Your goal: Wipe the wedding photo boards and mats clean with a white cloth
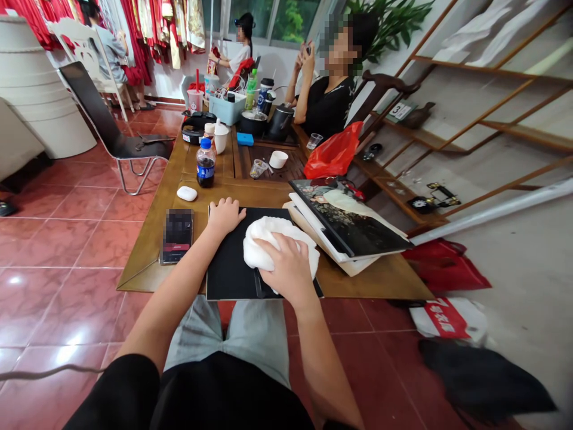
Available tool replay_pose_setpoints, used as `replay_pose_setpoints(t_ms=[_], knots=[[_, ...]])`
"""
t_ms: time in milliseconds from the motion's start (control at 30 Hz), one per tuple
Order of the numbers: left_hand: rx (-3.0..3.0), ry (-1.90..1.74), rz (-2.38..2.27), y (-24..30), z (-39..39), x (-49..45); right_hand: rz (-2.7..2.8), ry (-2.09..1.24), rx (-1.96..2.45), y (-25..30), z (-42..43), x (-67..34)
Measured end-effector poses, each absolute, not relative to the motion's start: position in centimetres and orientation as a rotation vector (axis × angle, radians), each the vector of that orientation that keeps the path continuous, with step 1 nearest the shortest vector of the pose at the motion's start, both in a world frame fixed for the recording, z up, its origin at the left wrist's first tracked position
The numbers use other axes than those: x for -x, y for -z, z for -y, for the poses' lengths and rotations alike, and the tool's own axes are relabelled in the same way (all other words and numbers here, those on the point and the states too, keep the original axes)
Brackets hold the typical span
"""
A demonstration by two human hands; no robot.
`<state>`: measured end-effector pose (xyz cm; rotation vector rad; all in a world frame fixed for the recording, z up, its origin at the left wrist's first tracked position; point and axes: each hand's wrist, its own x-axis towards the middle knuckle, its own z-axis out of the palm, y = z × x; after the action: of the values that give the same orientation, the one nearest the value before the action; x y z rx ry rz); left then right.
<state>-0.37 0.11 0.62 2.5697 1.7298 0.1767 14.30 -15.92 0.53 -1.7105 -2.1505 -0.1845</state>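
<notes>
A flat black board (233, 263) lies on the near edge of a low wooden table (147, 239). My right hand (289, 269) presses a bunched white cloth (268, 233) onto the board, fingers curled over the cloth. My left hand (224, 216) rests at the board's far left corner, fingers curled over its edge, holding it down.
A phone (178, 235) and a white case (187, 193) lie left of the board. A stack of albums (349, 224) sits to the right. A cola bottle (205, 162), cups and tea ware stand further back. A person (331, 89) sits at the far side. A chair (111, 128) stands left.
</notes>
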Motion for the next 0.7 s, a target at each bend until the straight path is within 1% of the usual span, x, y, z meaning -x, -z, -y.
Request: replay_pose_setpoints(t_ms=[500, 567, 700], knots=[[-2.561, -0.225, -1.741, 0.0, -0.3, 0.3, 2.25, 0.029, 1.521, -1.1, 24.4, -16.2], [-2.558, -0.219, -1.74, 0.0, -0.3, 0.4, 2.237, 0.062, 1.501, -1.2, 24.1, -16.4], [-2.559, -0.208, -1.733, 0.0, -0.4, 0.4, 2.126, 0.24, 1.512, -1.2, 21.2, -16.4]])
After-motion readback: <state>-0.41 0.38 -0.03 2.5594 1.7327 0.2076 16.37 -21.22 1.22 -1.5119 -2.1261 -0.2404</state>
